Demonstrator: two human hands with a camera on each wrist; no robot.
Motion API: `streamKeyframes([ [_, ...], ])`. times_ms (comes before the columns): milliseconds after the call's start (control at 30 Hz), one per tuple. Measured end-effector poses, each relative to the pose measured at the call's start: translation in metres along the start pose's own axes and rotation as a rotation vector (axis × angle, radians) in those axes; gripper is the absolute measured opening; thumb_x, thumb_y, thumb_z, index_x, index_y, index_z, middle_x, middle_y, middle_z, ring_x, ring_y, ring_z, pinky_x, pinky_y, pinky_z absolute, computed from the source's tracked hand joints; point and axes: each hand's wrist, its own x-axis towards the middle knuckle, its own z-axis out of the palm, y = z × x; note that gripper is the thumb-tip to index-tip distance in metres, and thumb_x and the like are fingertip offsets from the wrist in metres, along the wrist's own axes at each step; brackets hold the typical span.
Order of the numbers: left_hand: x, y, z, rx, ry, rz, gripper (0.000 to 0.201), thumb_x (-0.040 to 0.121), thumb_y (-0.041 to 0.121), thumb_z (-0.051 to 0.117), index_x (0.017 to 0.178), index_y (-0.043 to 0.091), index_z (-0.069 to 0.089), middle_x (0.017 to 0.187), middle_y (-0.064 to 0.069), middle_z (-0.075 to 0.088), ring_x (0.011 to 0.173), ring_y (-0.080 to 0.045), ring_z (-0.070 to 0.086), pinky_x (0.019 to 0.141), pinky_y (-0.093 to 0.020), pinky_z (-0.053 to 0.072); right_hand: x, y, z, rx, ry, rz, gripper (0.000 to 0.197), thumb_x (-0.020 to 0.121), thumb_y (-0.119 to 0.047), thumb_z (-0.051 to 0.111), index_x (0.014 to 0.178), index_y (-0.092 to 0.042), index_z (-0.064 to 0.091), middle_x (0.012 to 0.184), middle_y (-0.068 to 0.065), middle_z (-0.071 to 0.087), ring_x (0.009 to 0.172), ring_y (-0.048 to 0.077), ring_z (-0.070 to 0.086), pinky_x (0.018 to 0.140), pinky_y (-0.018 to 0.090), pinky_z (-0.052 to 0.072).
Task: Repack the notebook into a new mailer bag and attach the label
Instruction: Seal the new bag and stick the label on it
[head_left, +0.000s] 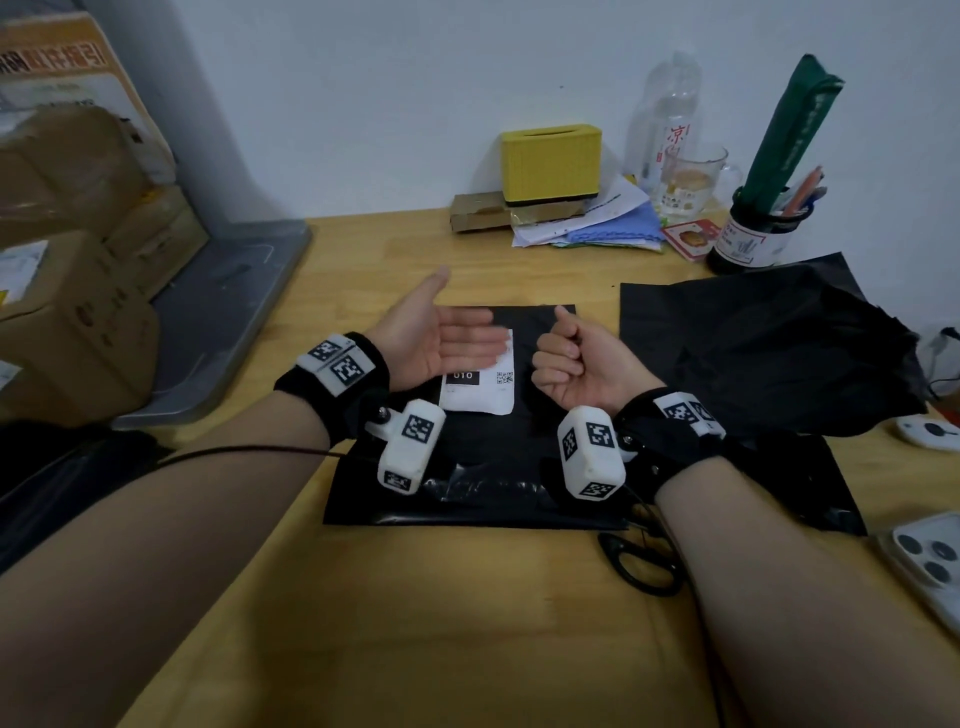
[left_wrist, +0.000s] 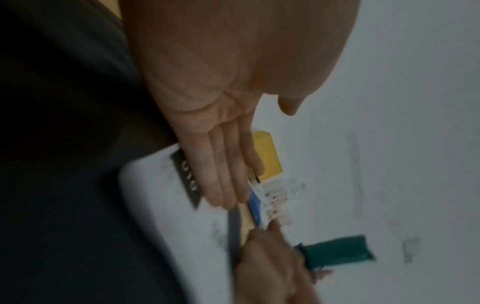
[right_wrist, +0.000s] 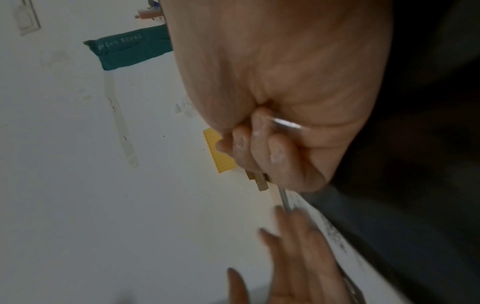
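Observation:
A flat black mailer bag (head_left: 467, 483) lies on the wooden table in front of me. A white label (head_left: 480, 392) with a black "010" block and a QR code lies on its upper half. My left hand (head_left: 467, 338) is open, palm turned sideways, with straight fingers (left_wrist: 226, 174) over the top edge of the label (left_wrist: 161, 205). My right hand (head_left: 563, 358) hovers just right of the label, curled into a fist (right_wrist: 259, 148) with the thumb up. A small pale glint shows inside the fist; I cannot tell what it is. The notebook itself is not seen.
A crumpled black bag (head_left: 769, 353) lies at the right, with black scissors (head_left: 644, 566) under my right forearm and a phone (head_left: 924, 561) near the right edge. A yellow box (head_left: 550, 161), glass mug (head_left: 691, 182) and pen cup (head_left: 753, 234) stand at the back. Cardboard boxes (head_left: 67, 312) are stacked left.

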Motion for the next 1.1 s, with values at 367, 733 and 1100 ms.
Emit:
streamKeyframes([
  [367,-0.029,-0.006,-0.001,0.300,0.045,-0.118,0.075,0.099,0.060,0.039,0.118,-0.011,0.058,0.106,-0.026,0.073,0.100,-0.031,0.073,0.082,-0.033,0.061,-0.001,0.000,0.002,-0.024,0.005,0.006,0.062,0.106,-0.039,0.039,0.048,-0.019,0.047,0.043,-0.006,0.030,0.034,0.009,0.025,0.040,0.023,0.023],
  [733,-0.044,-0.005,0.001,0.564,0.082,-0.237,0.066,0.100,0.056,0.044,0.108,-0.007,0.062,0.096,-0.022,0.075,0.084,-0.028,0.076,0.075,-0.035,0.063,-0.002,-0.001,0.002,-0.031,0.012,0.003,0.061,0.107,-0.039,0.039,0.050,-0.020,0.048,0.044,-0.006,0.030,0.035,0.009,0.025,0.039,0.023,0.025],
  [1100,-0.025,0.017,0.017,0.640,0.068,-0.267,0.056,0.101,0.055,0.042,0.102,0.003,0.065,0.083,-0.011,0.077,0.062,-0.017,0.068,0.055,-0.023,0.055,-0.001,0.000,0.001,-0.040,0.004,0.013,0.058,0.106,-0.039,0.042,0.052,-0.020,0.048,0.044,-0.006,0.029,0.036,0.009,0.024,0.040,0.023,0.023],
])
